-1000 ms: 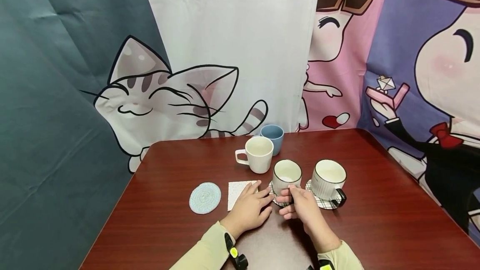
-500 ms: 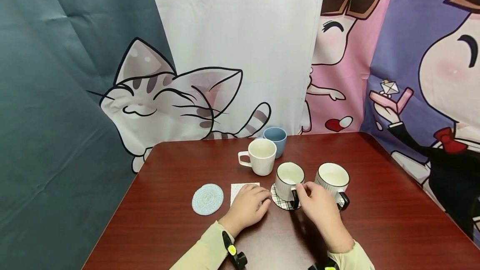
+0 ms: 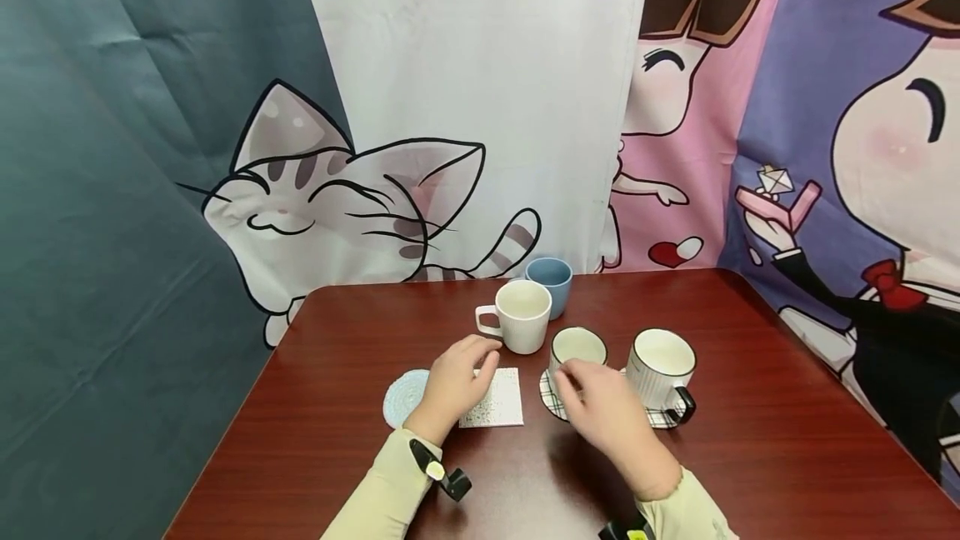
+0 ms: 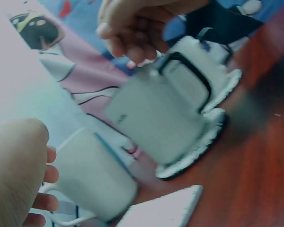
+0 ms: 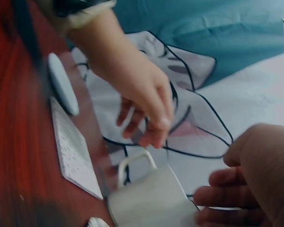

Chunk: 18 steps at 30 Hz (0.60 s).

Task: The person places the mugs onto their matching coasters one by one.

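My left hand (image 3: 455, 382) hovers over the left part of a square white coaster (image 3: 501, 403), its fingers near the handle of a plain white mug (image 3: 523, 330) and holding nothing. In front of a ribbed white mug with a dark rim (image 3: 576, 347) is my right hand (image 3: 609, 413), loosely bent and apart from the mug in the left wrist view. That mug's black handle (image 4: 199, 78) shows there too. The mug stands on a round checked coaster (image 3: 549, 398). To its right, a matching mug (image 3: 658, 373) stands on another checked coaster (image 3: 660, 420).
A blue cup (image 3: 557, 283) stands behind the plain white mug. Partly behind my left hand lies a round light-blue coaster (image 3: 402, 398). The reddish-brown table (image 3: 337, 473) ends at a printed cloth backdrop (image 3: 480, 65).
My right hand has let go of the middle mug's handle, and that mug now stands on its coaster. My left hand has moved left and away, toward the plain white mug, uncovering the square coaster.
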Tool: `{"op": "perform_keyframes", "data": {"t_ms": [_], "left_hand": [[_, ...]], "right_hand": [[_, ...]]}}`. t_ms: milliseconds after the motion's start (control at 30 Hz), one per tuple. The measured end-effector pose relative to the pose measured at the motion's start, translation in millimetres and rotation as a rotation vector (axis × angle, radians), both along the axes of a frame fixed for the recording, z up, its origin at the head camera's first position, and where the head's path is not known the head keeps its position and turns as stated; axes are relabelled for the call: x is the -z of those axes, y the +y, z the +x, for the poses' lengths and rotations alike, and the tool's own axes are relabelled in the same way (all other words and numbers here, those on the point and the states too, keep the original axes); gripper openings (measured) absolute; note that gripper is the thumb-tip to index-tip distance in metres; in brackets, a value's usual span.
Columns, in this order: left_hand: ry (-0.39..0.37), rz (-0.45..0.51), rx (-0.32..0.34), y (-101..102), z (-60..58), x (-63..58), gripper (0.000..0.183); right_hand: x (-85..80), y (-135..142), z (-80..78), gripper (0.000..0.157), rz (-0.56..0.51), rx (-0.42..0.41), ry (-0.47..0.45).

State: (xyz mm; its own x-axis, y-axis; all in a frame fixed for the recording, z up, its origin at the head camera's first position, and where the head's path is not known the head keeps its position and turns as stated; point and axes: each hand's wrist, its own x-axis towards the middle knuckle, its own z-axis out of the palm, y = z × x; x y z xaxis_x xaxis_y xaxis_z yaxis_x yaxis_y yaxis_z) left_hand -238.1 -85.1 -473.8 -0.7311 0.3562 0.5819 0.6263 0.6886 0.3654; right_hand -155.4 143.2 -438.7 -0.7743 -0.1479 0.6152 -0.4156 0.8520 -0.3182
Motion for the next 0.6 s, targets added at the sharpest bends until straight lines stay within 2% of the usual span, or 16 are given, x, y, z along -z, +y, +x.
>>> {"op": "perform_keyframes", "data": {"t_ms": [167, 333, 400, 467, 600], "left_hand": [[-0.106, 0.112, -0.083, -9.7, -17.8, -6.7, 0.025], [-0.270, 0.209, -0.129, -12.2, -45.0, -5.5, 0.031], [-0.341, 0.239, -0.117, -11.7, -55.9, -1.9, 0.035], [-0.443, 0.295, -0.083, -10.8, -64.8, 1.8, 0.039], [-0.654, 0.441, -0.010, -8.6, -79.0, 4.3, 0.043]], "right_hand": [[12.4, -20.3, 0.9, 0.003, 0.103, -0.156, -0.009], [31.7, -34.8, -2.0, 0.010, 0.186, -0.208, -0.111], [39.7, -37.9, -3.0, 0.015, 0.218, -0.233, -0.149], [47.7, -39.6, -3.7, 0.020, 0.247, -0.255, -0.174], [59.3, -40.2, -6.3, 0.025, 0.263, -0.288, -0.165]]}}
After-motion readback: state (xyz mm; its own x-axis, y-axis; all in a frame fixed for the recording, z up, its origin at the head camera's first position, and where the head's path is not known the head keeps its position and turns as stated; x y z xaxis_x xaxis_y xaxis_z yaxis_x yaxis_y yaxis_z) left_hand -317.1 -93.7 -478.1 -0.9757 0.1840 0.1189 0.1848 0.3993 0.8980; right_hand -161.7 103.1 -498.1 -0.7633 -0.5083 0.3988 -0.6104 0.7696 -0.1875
